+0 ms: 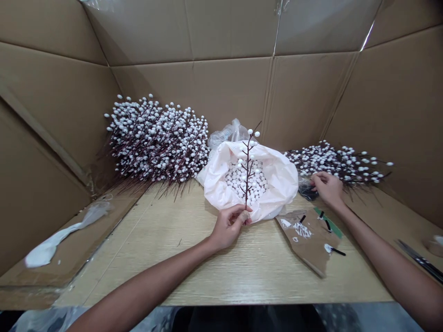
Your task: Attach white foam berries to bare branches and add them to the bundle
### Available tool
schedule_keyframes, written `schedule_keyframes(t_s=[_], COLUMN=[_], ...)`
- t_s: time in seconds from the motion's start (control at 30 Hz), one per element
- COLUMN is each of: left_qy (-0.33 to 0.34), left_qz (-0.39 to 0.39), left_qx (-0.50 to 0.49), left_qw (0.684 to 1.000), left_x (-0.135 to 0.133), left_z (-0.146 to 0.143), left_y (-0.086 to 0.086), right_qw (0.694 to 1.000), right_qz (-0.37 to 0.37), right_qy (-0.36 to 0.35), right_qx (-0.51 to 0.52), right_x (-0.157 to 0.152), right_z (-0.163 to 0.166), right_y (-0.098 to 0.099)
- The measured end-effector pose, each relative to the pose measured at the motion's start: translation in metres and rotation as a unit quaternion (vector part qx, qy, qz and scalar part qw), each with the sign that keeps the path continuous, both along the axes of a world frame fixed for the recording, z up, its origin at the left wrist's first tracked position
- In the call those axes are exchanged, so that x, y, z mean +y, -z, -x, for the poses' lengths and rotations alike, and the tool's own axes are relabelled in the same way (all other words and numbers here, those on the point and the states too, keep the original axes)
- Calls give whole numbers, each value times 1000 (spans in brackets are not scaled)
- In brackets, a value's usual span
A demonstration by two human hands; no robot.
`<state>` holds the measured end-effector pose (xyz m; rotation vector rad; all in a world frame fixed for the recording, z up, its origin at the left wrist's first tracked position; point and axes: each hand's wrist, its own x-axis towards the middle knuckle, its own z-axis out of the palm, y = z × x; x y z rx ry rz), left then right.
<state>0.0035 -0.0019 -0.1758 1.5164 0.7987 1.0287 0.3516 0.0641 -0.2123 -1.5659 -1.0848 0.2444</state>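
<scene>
My left hand [231, 226] is closed round the lower end of a brown artificial berry twig [248, 170], which stands upright. A few white berries sit near its top, and several side branches look bare. Behind the twig lies an open white plastic bag [216, 184] of loose white berries [231, 177]. Over on the right, my right hand [328, 188] has its fingers pinched at a small clear bag [308, 190] with dark contents. What the fingertips hold, if anything, is hidden. A torn cardboard piece [311, 249] nearby carries white glue smears and several short black sticks.
Finished-looking berry twigs [159, 138] are heaped at the back left, with a smaller pile [339, 161] back right. Cardboard walls [221, 32] enclose the table [166, 272]. Scissors [420, 260] lie at the right edge. A white glue bag [51, 242] rests at left.
</scene>
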Motion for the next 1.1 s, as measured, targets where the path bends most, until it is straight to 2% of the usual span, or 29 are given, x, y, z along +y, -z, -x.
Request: schedule_keyframes(t_s=[1.1], left_qy=[3], left_qz=[-4], left_qx=[4], left_qw=[1000], left_x=[2], left_z=[0], left_y=[3], right_qw=[999], right_qz=[20], right_qy=[-19], right_qx=[17], right_x=[1], right_z=[4], right_y=[-2])
